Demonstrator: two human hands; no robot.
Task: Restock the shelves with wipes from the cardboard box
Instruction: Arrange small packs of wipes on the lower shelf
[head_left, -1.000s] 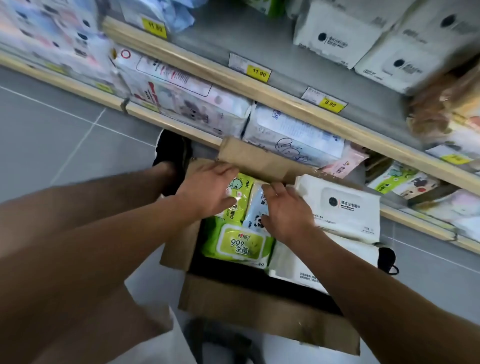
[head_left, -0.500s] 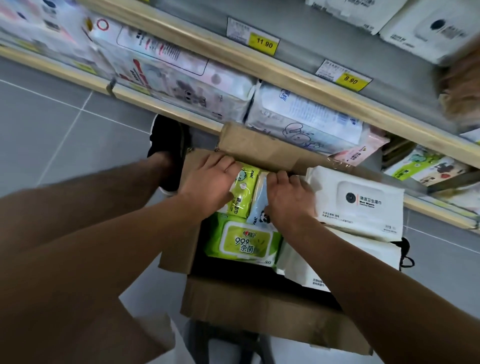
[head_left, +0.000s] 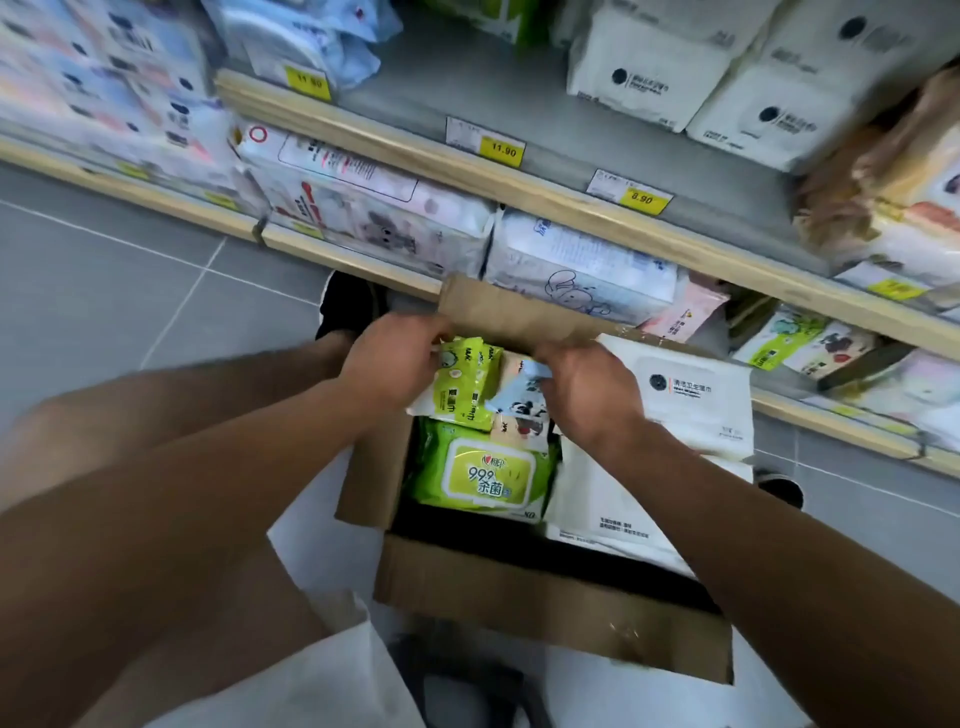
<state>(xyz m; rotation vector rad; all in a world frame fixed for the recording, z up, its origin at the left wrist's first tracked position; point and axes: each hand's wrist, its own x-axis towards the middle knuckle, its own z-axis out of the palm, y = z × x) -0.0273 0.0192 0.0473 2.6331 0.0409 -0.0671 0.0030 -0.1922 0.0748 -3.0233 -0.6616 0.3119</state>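
Note:
An open cardboard box (head_left: 550, 618) stands on the floor below the shelves. Inside lie a big green wipes pack (head_left: 485, 470) and white packs (head_left: 696, 400). My left hand (head_left: 392, 366) grips the left side of a bundle of small green wipes packs (head_left: 465, 387). My right hand (head_left: 584, 387) grips the right side of the adjoining small panda-print packs (head_left: 522, 405). Both hands hold the bundle between them, lifted just above the box contents.
Wooden-edged shelves (head_left: 519, 195) with yellow price tags (head_left: 501, 150) hold large wipes packs (head_left: 374, 208) on the lower level and white packs (head_left: 649, 67) above. The upper shelf has bare grey space (head_left: 467, 83) in the middle. A black shoe (head_left: 345, 304) stands left of the box.
Both hands have closed round the small packs and raised them a little out of the box. The camera has tilted up slightly toward the shelves.

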